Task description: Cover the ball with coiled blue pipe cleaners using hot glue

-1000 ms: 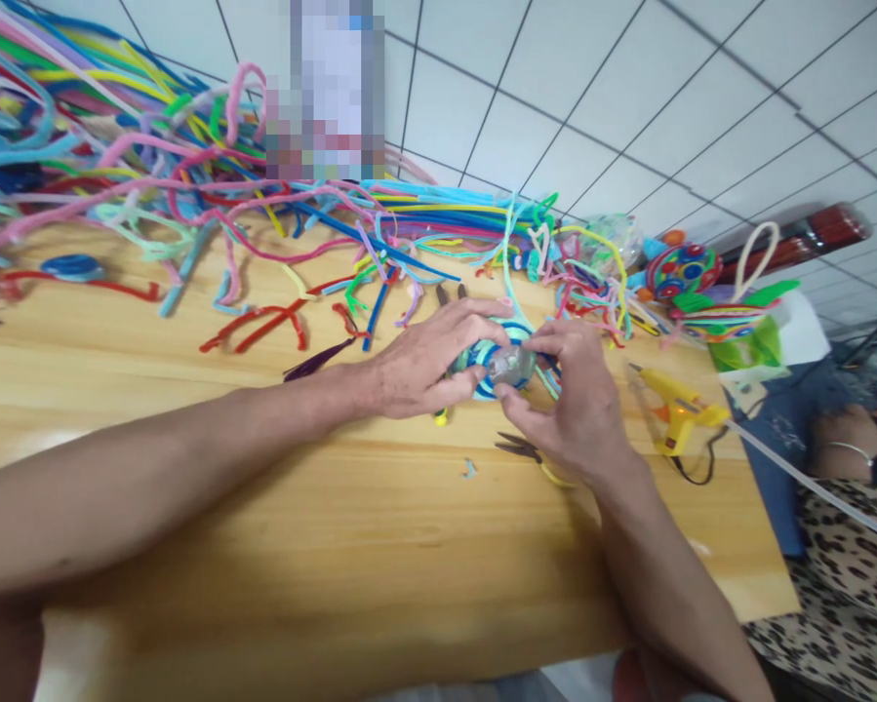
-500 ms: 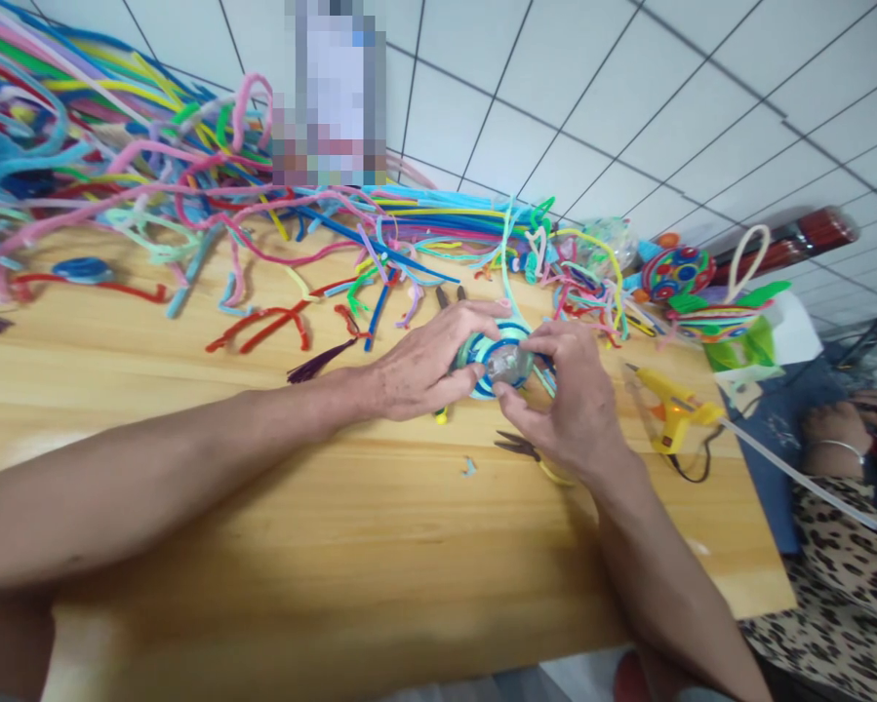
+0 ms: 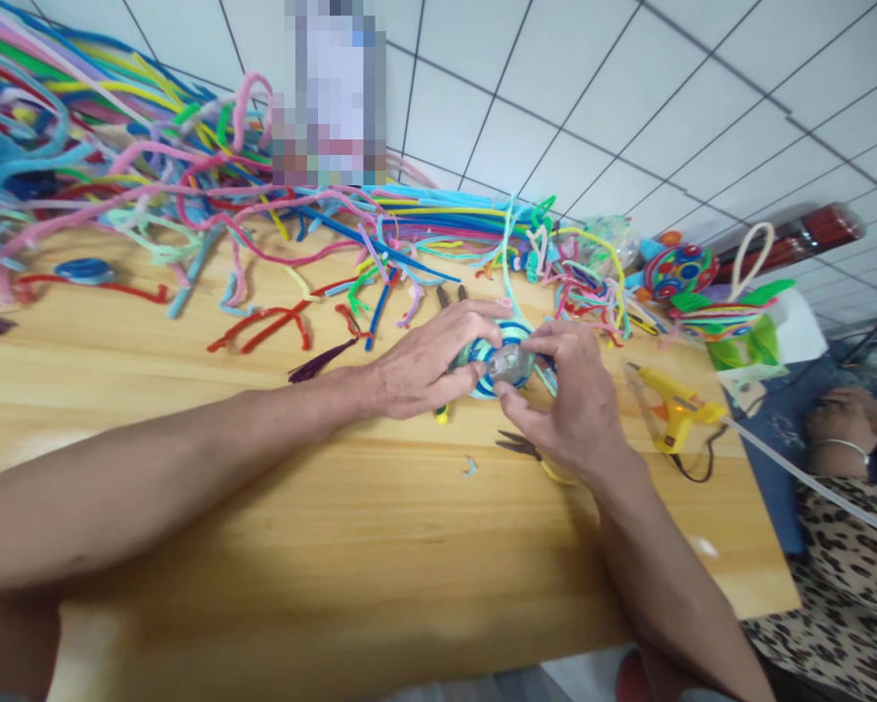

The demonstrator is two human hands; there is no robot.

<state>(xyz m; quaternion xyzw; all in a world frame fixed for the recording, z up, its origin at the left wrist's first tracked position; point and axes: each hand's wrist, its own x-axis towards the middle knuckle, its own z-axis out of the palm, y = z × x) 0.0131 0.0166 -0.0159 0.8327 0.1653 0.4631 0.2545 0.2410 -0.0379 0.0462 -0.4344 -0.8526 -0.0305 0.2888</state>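
Between my hands is a round piece wound with blue and pale green pipe cleaners (image 3: pixel 484 383), with a clear, shiny centre that looks like plastic. My left hand (image 3: pixel 438 361) grips its left side, fingers over the top and thumb near the centre. On the other side, my right hand (image 3: pixel 570 390) pinches the edge with thumb and fingertips. A pale green pipe cleaner (image 3: pixel 507 263) sticks up from behind the piece. Scissors (image 3: pixel 518 445) with yellow handles lie partly under my right hand. Dark-tipped pliers (image 3: pixel 451 294) show behind my left hand.
Many coloured pipe cleaners (image 3: pixel 255 210) are heaped along the table's back edge. A yellow glue gun (image 3: pixel 676 405) with a long glue stick lies at the right. A purple tassel (image 3: pixel 322 361) lies left of my hands. Another person's hand (image 3: pixel 840 424) is at the far right.
Both hands keep their grip on the wound piece, almost unmoved. The clear centre shows slightly more. The view has shifted very slightly.
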